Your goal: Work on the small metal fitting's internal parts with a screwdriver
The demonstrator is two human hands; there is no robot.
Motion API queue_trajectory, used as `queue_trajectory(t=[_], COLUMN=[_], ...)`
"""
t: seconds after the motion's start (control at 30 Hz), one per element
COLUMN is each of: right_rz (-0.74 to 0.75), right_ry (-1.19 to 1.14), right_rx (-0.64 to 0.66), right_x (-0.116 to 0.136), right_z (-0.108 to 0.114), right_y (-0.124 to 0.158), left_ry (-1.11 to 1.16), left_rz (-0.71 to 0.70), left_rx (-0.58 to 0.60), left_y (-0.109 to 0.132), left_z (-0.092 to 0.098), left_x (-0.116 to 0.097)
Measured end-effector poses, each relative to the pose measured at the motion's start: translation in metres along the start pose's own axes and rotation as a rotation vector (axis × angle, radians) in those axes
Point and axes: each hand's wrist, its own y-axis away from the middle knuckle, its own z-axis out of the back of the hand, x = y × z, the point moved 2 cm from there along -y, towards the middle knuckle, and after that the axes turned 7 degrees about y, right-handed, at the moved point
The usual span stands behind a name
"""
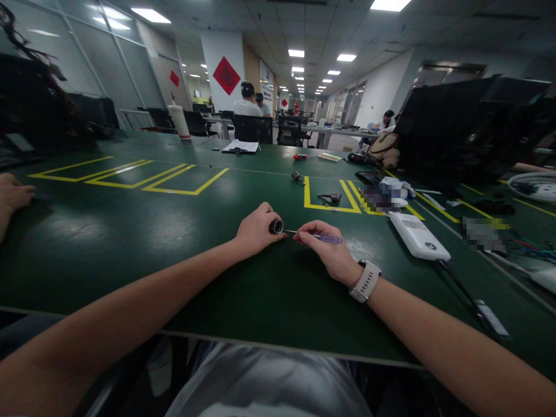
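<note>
My left hand (257,230) is wrapped round a small black cylindrical part (275,226), whose round open end faces right. My right hand (324,249) pinches a thin screwdriver with a clear purple handle (329,238). Its metal shaft points left, and the tip is close to the black part; whether they touch I cannot tell. Both hands are low over the green table (200,226). Beyond them, a dark connector-like part (330,197) lies inside a yellow taped outline, and another dark part (297,177) is just outside it.
A white device (419,236) with a black cable lies right of my right hand. Farther back are a red screwdriver (300,157), a clipboard with paper (241,146) and a white bottle (179,121). Another person's hand (14,194) rests at the left edge.
</note>
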Motion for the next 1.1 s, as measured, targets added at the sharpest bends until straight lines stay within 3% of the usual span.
queue_trajectory(t=[0.17,0.33,0.7,0.8,1.0,1.1], right_rz=[0.023,0.087,0.291,0.172,-0.205,-0.294], right_ry=[-0.115,-0.124,0.454,0.311,-0.317,-0.442], right_rx=[0.038,0.051,0.019,0.037,0.05,0.077], right_x=[0.001,0.006,0.025,0.022,0.01,0.007], right_z=[0.0,0.0,-0.009,-0.009,-0.006,-0.007], right_y=[0.001,0.003,0.014,0.011,0.002,0.0], left_ry=[0.024,0.229,0.153,0.149,0.273,0.333], left_rz=[-0.036,0.042,-0.135,-0.172,-0.137,-0.124], left_rx=[-0.054,0.065,0.077,0.086,0.049,0.052], left_y=[-0.002,-0.001,0.006,0.006,0.005,0.004], left_z=[-0.002,-0.007,-0.008,-0.008,-0.007,-0.007], left_x=[-0.001,0.0,-0.012,-0.013,-0.01,-0.009])
